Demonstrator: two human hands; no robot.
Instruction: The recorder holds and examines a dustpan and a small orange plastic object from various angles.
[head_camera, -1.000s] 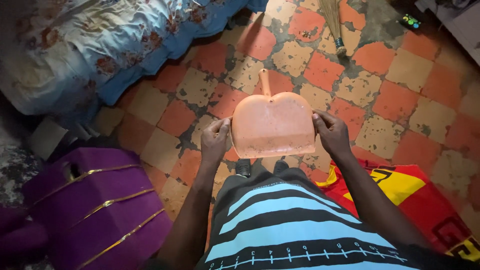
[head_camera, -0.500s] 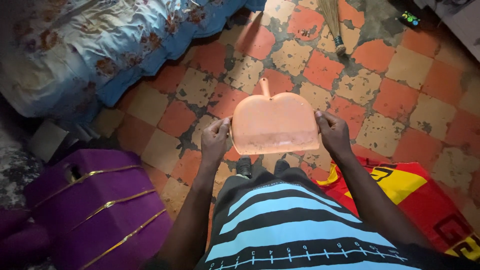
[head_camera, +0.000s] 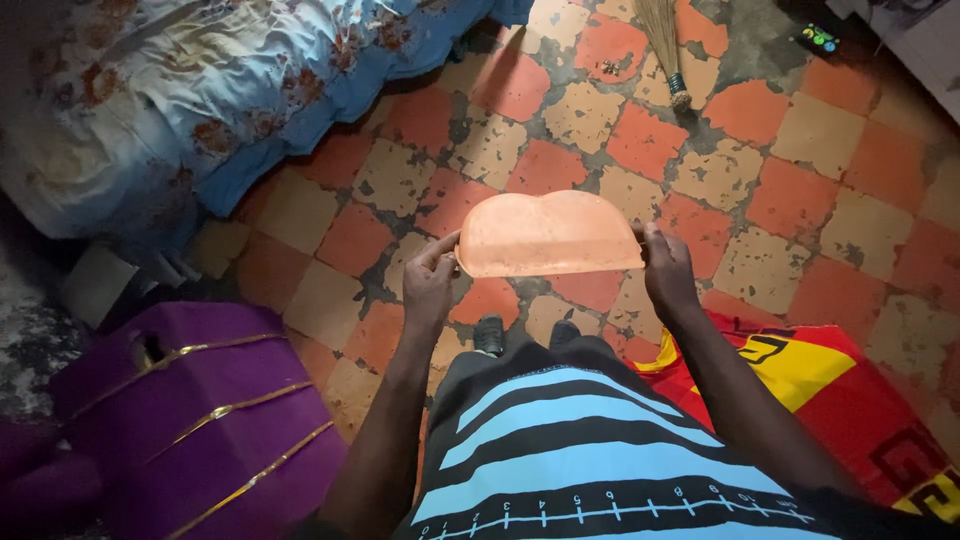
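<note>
Orange plastic dustpan (head_camera: 548, 235) hangs above the checkered floor (head_camera: 780, 190), tipped edge-on, left hand (head_camera: 430, 285) pinching one side, right hand (head_camera: 668, 268) clamped on the other; a broom (head_camera: 668, 45) lies beyond, the bed (head_camera: 200, 90) sits left.

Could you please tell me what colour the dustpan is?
The dustpan is pale orange, seen in the head view.

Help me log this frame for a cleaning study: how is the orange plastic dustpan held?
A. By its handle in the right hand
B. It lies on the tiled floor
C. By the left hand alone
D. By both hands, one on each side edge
D: the left hand and right hand each grip one side edge of the orange plastic dustpan, raised above the tiled floor.
</note>
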